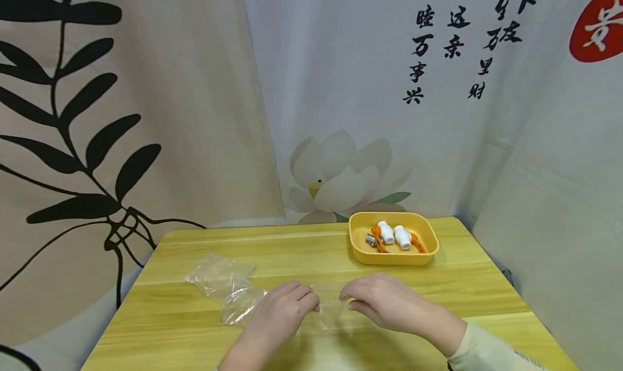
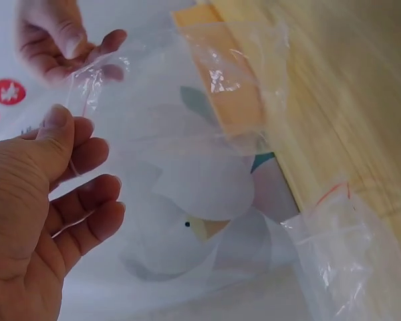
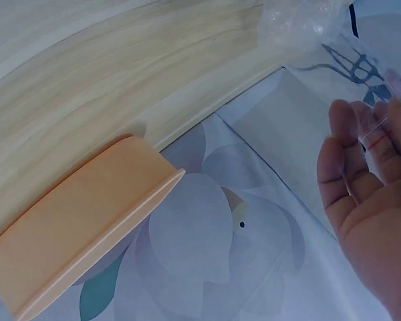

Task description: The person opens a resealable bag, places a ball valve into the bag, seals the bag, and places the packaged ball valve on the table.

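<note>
A clear zip bag (image 2: pixel 154 100) with a thin red line near its mouth hangs between the two hands, above the table. The left hand (image 1: pixel 285 312) pinches one edge of its mouth between thumb and forefinger; in the left wrist view the left hand (image 2: pixel 43 194) has its other fingers loosely bent. Close to the bag's opposite edge is the right hand (image 1: pixel 389 303), its thumb and forefinger apart. The right hand (image 3: pixel 377 194) also shows in the right wrist view, with the bag's red-lined strip across its fingers.
More clear plastic bags (image 1: pixel 219 284) lie to the left on the wooden table (image 1: pixel 160 328). A yellow tray (image 1: pixel 393 259) near the back edge holds white bottle-shaped pieces (image 1: pixel 402 237), orange pieces (image 1: pixel 377 238) and a small metal part (image 1: pixel 371 239). A printed curtain (image 1: pixel 204 117) hangs behind.
</note>
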`<action>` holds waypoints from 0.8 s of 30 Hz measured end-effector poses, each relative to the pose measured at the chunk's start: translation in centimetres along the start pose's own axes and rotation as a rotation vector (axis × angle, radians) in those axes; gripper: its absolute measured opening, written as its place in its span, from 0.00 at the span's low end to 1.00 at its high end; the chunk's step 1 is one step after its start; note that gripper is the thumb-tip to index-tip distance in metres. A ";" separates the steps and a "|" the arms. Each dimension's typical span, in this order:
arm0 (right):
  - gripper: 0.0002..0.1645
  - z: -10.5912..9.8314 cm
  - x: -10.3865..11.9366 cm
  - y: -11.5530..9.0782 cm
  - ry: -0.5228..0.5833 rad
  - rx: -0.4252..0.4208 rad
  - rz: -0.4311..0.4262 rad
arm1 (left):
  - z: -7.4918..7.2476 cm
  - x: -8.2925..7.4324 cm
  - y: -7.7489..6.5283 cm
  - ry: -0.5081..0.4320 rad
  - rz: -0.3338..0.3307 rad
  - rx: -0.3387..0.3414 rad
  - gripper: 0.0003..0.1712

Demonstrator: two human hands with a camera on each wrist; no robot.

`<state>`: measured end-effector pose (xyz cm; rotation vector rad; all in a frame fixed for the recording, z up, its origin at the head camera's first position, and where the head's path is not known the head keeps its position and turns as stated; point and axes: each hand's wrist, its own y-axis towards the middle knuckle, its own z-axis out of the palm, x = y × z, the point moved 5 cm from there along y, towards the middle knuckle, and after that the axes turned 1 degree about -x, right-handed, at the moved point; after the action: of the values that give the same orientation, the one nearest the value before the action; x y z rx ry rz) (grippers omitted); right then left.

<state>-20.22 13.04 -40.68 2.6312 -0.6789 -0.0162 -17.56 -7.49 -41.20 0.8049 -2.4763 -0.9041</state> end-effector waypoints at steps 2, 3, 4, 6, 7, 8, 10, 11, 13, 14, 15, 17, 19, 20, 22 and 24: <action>0.11 0.0 0.0 0.0 -0.023 -0.023 -0.007 | -0.1 0.0 0.0 0.004 -0.009 -0.019 0.09; 0.11 0.1 0.0 0.0 -0.033 -0.033 -0.008 | -0.1 0.0 0.0 0.005 -0.013 -0.026 0.09; 0.11 0.1 0.0 -0.1 -0.040 -0.041 -0.007 | -0.1 0.0 0.1 0.008 -0.015 -0.031 0.09; 0.11 0.1 0.0 -0.1 -0.041 -0.056 0.000 | -0.1 0.0 0.1 0.008 -0.021 -0.036 0.09; 0.12 0.1 0.0 -0.1 -0.035 -0.062 0.008 | -0.1 0.0 0.1 0.011 -0.023 -0.039 0.10; 0.12 0.1 0.0 -0.1 -0.024 -0.067 0.017 | -0.1 0.0 0.1 0.013 -0.024 -0.041 0.10; 0.13 0.1 0.0 -0.2 0.012 -0.079 0.036 | -0.1 0.0 0.2 0.021 -0.024 -0.044 0.11; 0.13 0.0 0.1 -0.3 0.039 -0.089 0.041 | -0.1 0.0 0.2 0.025 -0.023 -0.045 0.11; 0.14 -0.3 0.2 -0.5 0.088 -0.114 0.042 | -0.1 -0.1 0.2 0.032 -0.021 -0.049 0.12; 0.14 -0.5 0.3 -0.5 0.113 -0.129 0.037 | -0.1 -0.1 0.2 0.031 -0.021 -0.050 0.12; 0.14 -0.7 0.3 -0.6 0.135 -0.145 0.031 | 0.0 -0.1 0.2 0.029 -0.021 -0.051 0.12; 0.15 -1.1 0.5 -0.7 0.161 -0.179 0.015 | 0.0 -0.1 0.2 0.018 -0.021 -0.052 0.13; 0.16 -1.4 0.6 -0.8 0.170 -0.207 0.007 | 0.0 -0.2 0.2 0.002 -0.023 -0.058 0.14; 0.16 -1.6 0.7 -0.9 0.180 -0.218 0.009 | 0.0 -0.2 0.2 -0.005 -0.024 -0.061 0.14; 0.17 -1.8 0.6 -1.1 0.195 -0.233 0.027 | -0.1 -0.3 0.2 -0.015 -0.026 -0.065 0.15; 0.17 -2.1 0.2 -1.3 0.222 -0.245 0.067 | -0.2 -0.3 0.2 -0.021 -0.031 -0.072 0.15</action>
<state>-19.15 14.82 -39.27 2.3309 -0.6436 0.1965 -17.37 -7.26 -40.98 0.8148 -2.4403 -1.0118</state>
